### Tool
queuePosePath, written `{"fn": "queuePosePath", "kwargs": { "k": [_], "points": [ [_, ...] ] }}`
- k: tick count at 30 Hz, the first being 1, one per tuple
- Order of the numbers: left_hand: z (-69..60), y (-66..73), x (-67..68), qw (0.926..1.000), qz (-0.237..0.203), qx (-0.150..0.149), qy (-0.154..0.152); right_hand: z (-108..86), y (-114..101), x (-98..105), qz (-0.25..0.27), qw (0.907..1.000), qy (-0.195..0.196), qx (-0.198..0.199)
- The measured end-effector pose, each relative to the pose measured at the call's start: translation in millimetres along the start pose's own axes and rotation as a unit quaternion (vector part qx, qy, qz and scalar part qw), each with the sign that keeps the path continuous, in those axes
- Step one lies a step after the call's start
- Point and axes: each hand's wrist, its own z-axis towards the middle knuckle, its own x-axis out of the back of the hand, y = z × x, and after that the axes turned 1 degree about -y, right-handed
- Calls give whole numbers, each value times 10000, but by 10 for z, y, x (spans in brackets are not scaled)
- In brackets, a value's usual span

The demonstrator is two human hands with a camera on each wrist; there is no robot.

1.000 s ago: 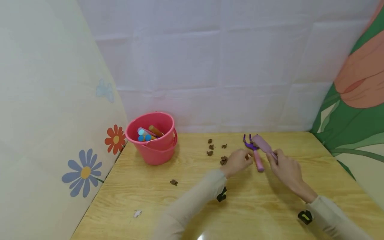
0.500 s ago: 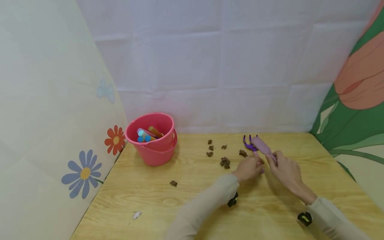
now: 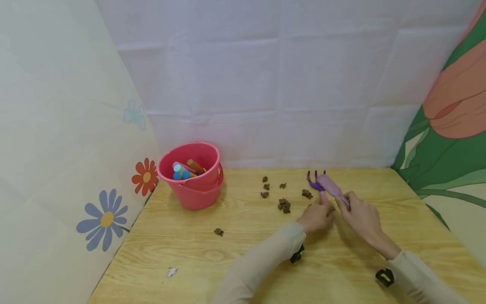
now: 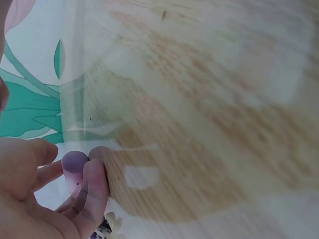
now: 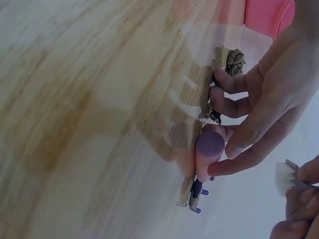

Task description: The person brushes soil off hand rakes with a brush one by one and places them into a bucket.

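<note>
A small hand rake (image 3: pixel 316 185) with purple tines and a pink handle lies on the table. My left hand (image 3: pixel 317 217) pinches its handle between thumb and fingers; the handle's purple end (image 4: pixel 75 162) shows in the left wrist view. My right hand (image 3: pixel 361 216) grips a mauve brush (image 3: pixel 330 185), tilted with its head over the rake's neck. White bristles (image 5: pixel 284 178) face down in the right wrist view. Small brown turtle-shaped figures lie left of the rake: a clump (image 3: pixel 284 205), a nearer one (image 3: pixel 307 194) and several singles. Part of the rake's handle is hidden by my left fingers.
A pink bucket (image 3: pixel 197 198) holding several coloured cylinders stands at the back left. One brown figure (image 3: pixel 218 232) sits apart nearer the front, with a small white piece (image 3: pixel 172 272) beyond it. White sheeting (image 3: pixel 243 84) hangs behind the wood-patterned table (image 3: pixel 197 261).
My left hand has moved right from beside the brown clump to the rake's handle and taken hold of it. The clump is uncovered now. My right hand with the brush has barely moved.
</note>
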Motion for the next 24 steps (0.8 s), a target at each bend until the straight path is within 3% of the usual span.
{"fn": "queuePosePath", "kwargs": {
  "k": [10, 12, 18, 24],
  "points": [
    [45, 30, 49, 9987, 216, 391, 239, 4, 31, -6, -79, 10000, 1, 33],
    [70, 29, 27, 9983, 78, 514, 248, 4, 35, -8, -77, 9999, 54, 79],
    [176, 41, -73, 9903, -500, 1255, 337, -9, 48, -16, -32, 9994, 233, 240],
    [253, 53, -163, 9812, -101, 1864, 486, -24, 59, -19, -30, 9994, 245, 229]
  ]
}}
